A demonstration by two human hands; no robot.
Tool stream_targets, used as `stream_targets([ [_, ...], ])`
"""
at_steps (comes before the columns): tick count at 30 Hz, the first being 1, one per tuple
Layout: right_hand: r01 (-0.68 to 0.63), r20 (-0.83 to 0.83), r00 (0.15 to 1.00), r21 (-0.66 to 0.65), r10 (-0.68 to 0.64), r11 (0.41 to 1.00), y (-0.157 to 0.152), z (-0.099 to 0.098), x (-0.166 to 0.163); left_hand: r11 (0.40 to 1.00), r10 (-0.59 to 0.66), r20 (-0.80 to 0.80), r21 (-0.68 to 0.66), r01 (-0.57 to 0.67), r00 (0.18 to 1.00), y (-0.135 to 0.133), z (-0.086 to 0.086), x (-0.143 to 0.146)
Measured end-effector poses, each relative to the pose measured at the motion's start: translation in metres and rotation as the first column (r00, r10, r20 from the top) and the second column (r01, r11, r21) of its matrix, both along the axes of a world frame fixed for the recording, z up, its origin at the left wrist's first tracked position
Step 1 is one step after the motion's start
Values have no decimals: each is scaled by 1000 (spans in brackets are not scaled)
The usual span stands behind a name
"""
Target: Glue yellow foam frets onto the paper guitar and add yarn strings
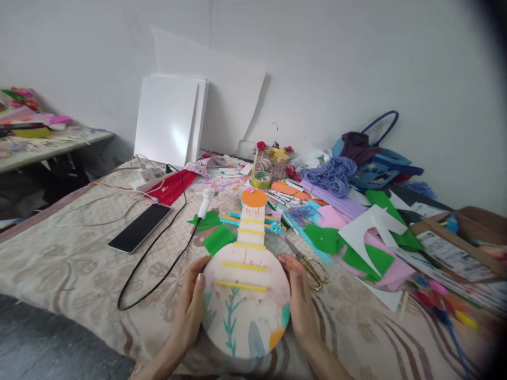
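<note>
A handmade toy guitar of white card lies in front of me, its round body toward me and its neck pointing away. Yellow strips cross it, and drawn plants and red lettering decorate the body. An orange disc tops the neck, with blue and orange sticks poking out at both sides. My left hand grips the body's left edge, thumb on top. On the opposite edge, my right hand holds with curved fingers. Gold-handled scissors lie just past my right fingers. Whether the body touches the table is unclear.
A white glue gun trails a black cord across the patterned cloth. Left of it lie a phone and a power strip. Felt scraps, markers, purple yarn, green tape and a cardboard box crowd the right.
</note>
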State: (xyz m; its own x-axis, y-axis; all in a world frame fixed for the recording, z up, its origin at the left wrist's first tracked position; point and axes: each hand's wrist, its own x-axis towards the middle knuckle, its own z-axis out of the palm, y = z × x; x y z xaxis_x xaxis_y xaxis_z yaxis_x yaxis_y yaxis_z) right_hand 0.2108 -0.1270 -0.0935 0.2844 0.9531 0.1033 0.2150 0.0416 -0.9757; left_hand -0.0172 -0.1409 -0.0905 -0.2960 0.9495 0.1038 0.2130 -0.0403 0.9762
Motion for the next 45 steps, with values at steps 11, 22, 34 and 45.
stream_targets([
  [11,-70,10,998,56,69,996,43,-13,-1,999,-9,-67,50,12,998,31,3,-8],
  [22,-100,175,981,106,80,989,40,-17,5,1000,-5,-46,-5,5,999,27,-2,-12],
  [34,-397,445,861,286,246,872,29,13,22,836,-301,-526,256,485,796,42,15,-42],
  [45,-677,615,650,202,447,708,17,17,12,609,-486,-702,155,778,520,46,16,-43],
])
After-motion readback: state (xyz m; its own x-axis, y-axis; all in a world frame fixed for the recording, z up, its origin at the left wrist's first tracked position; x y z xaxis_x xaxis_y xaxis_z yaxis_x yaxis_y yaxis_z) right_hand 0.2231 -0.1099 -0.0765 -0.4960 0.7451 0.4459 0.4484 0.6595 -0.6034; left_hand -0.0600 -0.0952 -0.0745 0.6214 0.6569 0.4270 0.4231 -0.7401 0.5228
